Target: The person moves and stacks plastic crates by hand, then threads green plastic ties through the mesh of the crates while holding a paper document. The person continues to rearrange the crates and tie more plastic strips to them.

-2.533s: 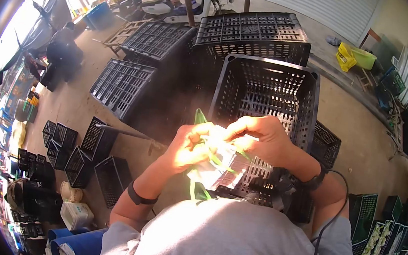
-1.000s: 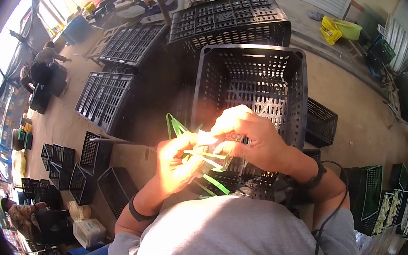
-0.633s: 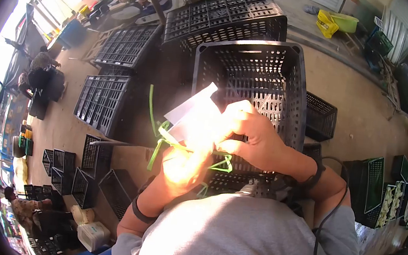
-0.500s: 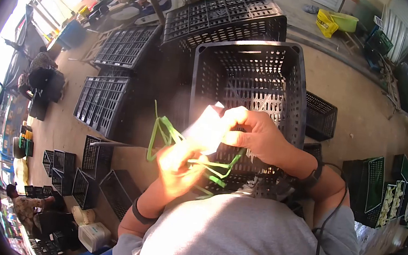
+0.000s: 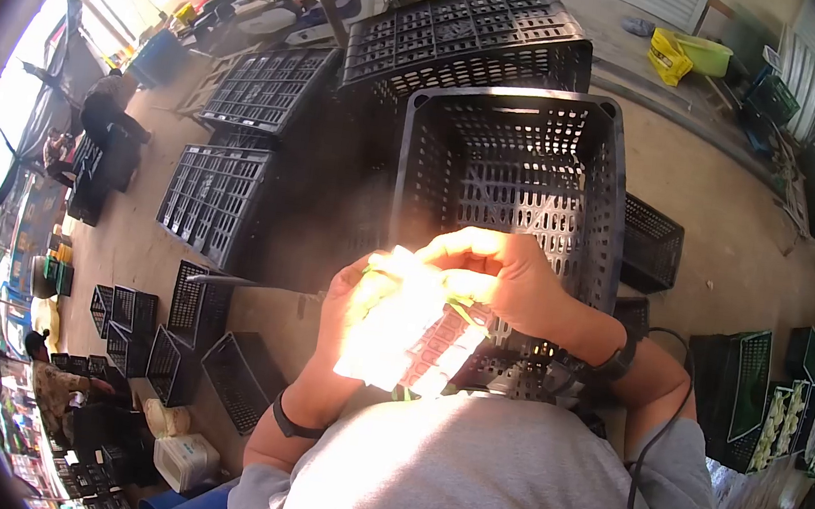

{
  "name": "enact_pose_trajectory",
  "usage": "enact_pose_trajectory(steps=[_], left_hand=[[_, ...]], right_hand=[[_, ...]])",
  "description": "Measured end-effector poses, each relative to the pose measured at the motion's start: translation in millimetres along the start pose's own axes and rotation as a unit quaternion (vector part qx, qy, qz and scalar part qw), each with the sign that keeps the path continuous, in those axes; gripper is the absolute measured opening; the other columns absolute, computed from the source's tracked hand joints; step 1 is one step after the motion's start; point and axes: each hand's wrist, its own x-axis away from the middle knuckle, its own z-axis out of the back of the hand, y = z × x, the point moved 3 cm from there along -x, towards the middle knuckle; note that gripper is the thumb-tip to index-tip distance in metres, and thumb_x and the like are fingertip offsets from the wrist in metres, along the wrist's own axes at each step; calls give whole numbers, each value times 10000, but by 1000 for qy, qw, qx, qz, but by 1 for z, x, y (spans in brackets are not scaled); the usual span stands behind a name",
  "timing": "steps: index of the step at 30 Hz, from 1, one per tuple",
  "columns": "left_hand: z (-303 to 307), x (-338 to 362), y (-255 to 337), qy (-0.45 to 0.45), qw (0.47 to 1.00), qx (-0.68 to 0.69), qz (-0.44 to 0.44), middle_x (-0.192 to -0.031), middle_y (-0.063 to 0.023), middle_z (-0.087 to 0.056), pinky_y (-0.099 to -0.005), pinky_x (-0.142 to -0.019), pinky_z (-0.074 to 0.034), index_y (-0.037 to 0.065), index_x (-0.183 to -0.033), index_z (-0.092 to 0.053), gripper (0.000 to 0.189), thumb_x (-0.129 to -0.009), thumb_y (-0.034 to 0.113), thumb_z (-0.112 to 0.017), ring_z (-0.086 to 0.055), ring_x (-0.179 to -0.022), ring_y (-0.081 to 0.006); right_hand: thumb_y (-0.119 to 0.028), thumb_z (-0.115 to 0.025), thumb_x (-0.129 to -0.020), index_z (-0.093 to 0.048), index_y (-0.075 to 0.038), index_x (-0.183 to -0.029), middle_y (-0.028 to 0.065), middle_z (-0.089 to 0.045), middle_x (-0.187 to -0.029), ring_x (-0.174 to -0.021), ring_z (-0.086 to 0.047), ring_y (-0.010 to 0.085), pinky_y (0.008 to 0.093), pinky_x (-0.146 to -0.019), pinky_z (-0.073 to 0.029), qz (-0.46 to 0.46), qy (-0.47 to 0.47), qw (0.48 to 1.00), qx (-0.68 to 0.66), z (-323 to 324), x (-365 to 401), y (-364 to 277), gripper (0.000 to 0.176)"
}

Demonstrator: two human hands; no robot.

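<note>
A white sheet or packet (image 5: 441, 354) with reddish rectangles printed on it is held in front of my shirt, partly washed out by bright sunlight. My left hand (image 5: 349, 308) is closed on its left side. My right hand (image 5: 498, 273) is closed in a pinch at its top edge, with the fingertips lost in glare. Narrow green strips, perhaps leaves or ties, (image 5: 467, 314) show beside the right fingers, and a bit more green peeks out below the sheet. Just beyond my hands stands a large black slatted crate (image 5: 512, 94), with its open top facing me.
Upturned black crates stand behind (image 5: 463, 35) and to the left (image 5: 213, 197). Smaller crates (image 5: 238, 376) lie at lower left, near a white tub (image 5: 186, 461). People (image 5: 107, 110) work at far left. Crates with pale produce (image 5: 778, 423) stand right. A cable (image 5: 638, 482) hangs along my right arm.
The white sheet has turned and tipped downward, so its printed grid now shows. The long green strips are mostly hidden now. Both hands stay close together, slightly lower.
</note>
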Motion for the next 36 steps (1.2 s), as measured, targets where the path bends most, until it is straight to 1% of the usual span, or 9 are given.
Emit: enact_pose_trajectory(steps=[2, 6, 12, 17, 21, 24, 26, 29, 36], left_hand=[[3, 0, 4, -19, 999, -37, -17, -828, -64, -636, -212, -639, -488, -5, -906, -620, 116, -869, 45, -522, -605, -705, -102], [3, 5, 10, -13, 989, -138, -50, -807, -59, -632, -208, -620, -470, -8, -898, -618, 107, -874, 34, -522, -590, -682, -88], [5, 9, 8, -35, 956, -269, -110, -832, -55, -624, -195, -631, -434, -22, -890, -605, 106, -885, 22, -508, -558, -728, -61], [-4, 15, 9, -18, 936, -326, -128, -806, -21, -605, -195, -668, -435, -19, -883, -594, 126, -787, 57, -626, -548, -717, -60], [-11, 18, 13, -35, 903, -402, -149, -804, -24, -610, -208, -665, -442, -20, -888, -594, 172, -746, 56, -652, -550, -719, -57], [-12, 20, 12, -52, 890, -424, -159, -800, -34, -618, -213, -666, -447, -24, -898, -594, 174, -757, 59, -650, -560, -720, -65], [-11, 22, 11, -59, 876, -447, -170, -798, -41, -623, -215, -668, -450, -28, -908, -595, 177, -763, 58, -647, -565, -721, -70], [-7, 23, 7, -84, 825, -515, -219, -788, -29, -618, -219, -587, -438, -32, -1001, -594, 208, -802, 28, -600, -535, -667, -60], [-4, 21, 12, -48, 912, -392, -113, -767, 20, -577, -186, -579, -401, -17, -960, -615, 166, -801, 31, -605, -493, -666, -35]], right_hand=[[9, -647, -744, -649, -75, -1000, 57, -623, -897, -850, -605, 168, 273, -757, -495, 210, 52, 911, 352, -2, 2, -8, 269], [-67, -681, -742, -652, -75, -934, 68, -581, -857, -847, -569, 234, 319, -731, -482, 335, 89, 832, 432, -7, 5, -14, 194], [-105, -681, -725, -673, -101, -898, 45, -601, -880, -819, -581, 216, 326, -705, -491, 282, 39, 816, 503, -10, 4, -8, 173], [-97, -639, -769, -656, -32, -854, 93, -579, -775, -735, -573, 252, 327, -651, -478, 170, 3, 932, 321, -2, 6, -10, 108], [-81, -629, -771, -639, -17, -869, 95, -569, -785, -729, -578, 258, 318, -632, -480, 218, -32, 933, 285, 0, 6, -5, 118], [-104, -628, -775, -620, -18, -908, 100, -561, -823, -728, -577, 258, 327, -634, -481, 264, -25, 878, 399, -6, 9, -8, 159], [-137, -627, -783, -594, -16, -920, 113, -551, -855, -718, -574, 262, 331, -628, -481, 355, -2, 754, 553, -14, 16, -15, 186], [-160, -630, -782, -577, -16, -915, 122, -547, -867, -717, -570, 270, 330, -613, -482, 358, -42, 742, 565, -12, 17, -20, 203], [-110, -567, -834, -571, -25, -835, 63, -554, -829, -692, -552, 136, 269, -586, -466, 201, -25, 935, 290, 12, 2, -17, 86]])
